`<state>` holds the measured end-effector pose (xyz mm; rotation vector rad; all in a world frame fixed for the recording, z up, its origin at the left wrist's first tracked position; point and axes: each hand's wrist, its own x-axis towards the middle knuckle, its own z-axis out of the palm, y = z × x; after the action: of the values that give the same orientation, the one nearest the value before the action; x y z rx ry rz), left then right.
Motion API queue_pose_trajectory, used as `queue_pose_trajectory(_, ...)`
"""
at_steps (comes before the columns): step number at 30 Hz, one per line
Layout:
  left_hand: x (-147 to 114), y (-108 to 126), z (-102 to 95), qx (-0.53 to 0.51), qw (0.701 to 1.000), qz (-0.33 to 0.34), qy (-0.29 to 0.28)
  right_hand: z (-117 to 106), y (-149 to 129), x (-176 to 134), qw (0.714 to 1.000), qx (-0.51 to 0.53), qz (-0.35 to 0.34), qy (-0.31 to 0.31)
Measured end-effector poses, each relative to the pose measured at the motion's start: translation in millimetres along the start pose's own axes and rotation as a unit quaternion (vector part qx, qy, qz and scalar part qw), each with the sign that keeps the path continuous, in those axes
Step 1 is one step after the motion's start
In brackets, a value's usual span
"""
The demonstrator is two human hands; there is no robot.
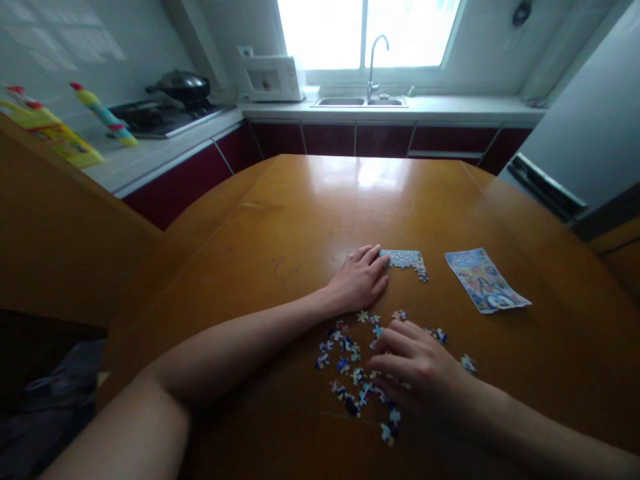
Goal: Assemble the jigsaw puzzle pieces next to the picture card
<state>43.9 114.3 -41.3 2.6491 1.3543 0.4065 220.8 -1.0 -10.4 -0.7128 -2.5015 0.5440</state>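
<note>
Your joined puzzle (406, 259) lies flat on the desk (240, 267) at the fingertips of your left hand (361, 280). Its long axis runs rightward from that hand, across the desk, and at its far right end a short leg points back toward you. Your left hand rests palm down, fingers extended and slightly spread, over the strip's left end. Your right hand (417, 363) curls over the loose pieces (343, 364), which point every way, mostly to its left; you cannot tell whether its fingers pinch one. Beyond your right hand, to its right, the picture sheet (485, 279) slants, its long axis running from far left to near right. Far ahead and left of your left hand stand a yellow jug (60, 137), a slim bottle (103, 113) and a dark pan (183, 87), their contents hidden.
</note>
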Motion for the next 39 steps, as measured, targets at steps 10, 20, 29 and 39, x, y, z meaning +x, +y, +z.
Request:
queue_pose_trajectory(10,-1,0,0.4,-0.007,1.000,0.008,0.009,36,-34,16,0.992,-0.068,0.067,-0.084)
queue_pose_trajectory(20,-1,-1,2.8,-0.008,1.000,0.006,0.010,52,-40,19,0.990,-0.099,0.084,-0.064)
queue_pose_trajectory(29,-1,-1,3.7,-0.012,1.000,0.001,0.005,65,-58,14,0.995,-0.088,0.049,-0.016)
queue_pose_trajectory(39,-1,1,1.1,-0.016,1.000,0.006,0.006,4,-9,14,0.986,-0.051,0.157,0.039)
